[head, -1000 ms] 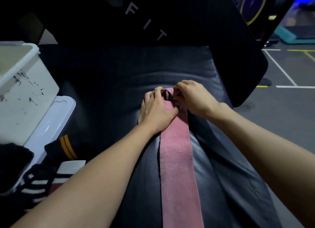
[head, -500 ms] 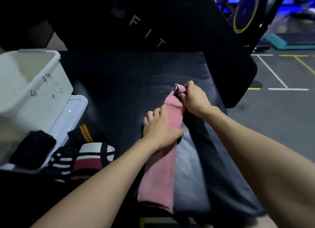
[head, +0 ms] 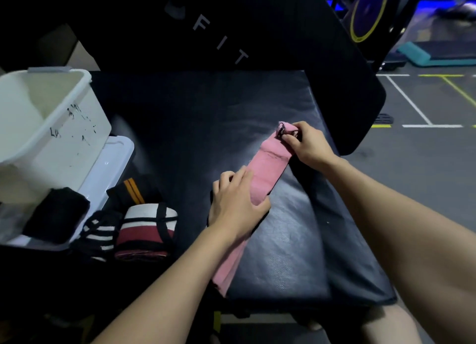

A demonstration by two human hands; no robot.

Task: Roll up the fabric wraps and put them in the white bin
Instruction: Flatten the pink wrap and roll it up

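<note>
Head view: a pink wrap (head: 268, 171) lies stretched diagonally across the black padded worktop (head: 283, 240), its near end hanging over the front edge. The right hand (head: 307, 144) pinches the far end, fingers (head: 292, 137) curled round a small started roll. The left hand (head: 235, 204) rests flat on the wrap's middle, fingers straight, thumb across the fabric. The white bin (head: 51, 127) stands at the left, with striped wraps (head: 131, 227) just beside it.
</note>
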